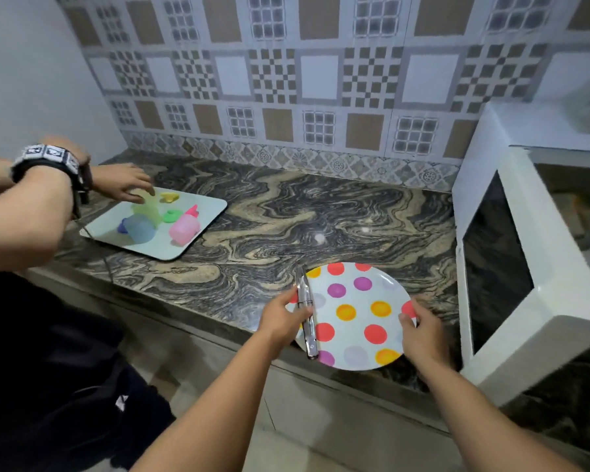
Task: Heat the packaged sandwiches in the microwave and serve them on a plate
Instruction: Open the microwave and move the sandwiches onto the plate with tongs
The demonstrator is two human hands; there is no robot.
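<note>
A person stood at a swirly stone counter (259, 212). Both arms reached forward and down to a white plate (355, 316) with bright dots, which lay flat near the front edge of the counter. The left hand (281, 318) curled round metal tongs (306, 315) and held them over the left rim of the plate. The tongs pointed away from the person, with their arms close together. The right hand (419, 330) held the right rim of the plate, thumb on top and fingers curled under.

Just to the right stood a white microwave (511, 185) with its door (501, 267) swung open toward the person. Something brownish sat inside on the glass turntable, too blurry to name.

Far to the left, another person's hands (126, 182) reached over a pale tray (191, 240) holding small colourful plastic toys (184, 228).
</note>
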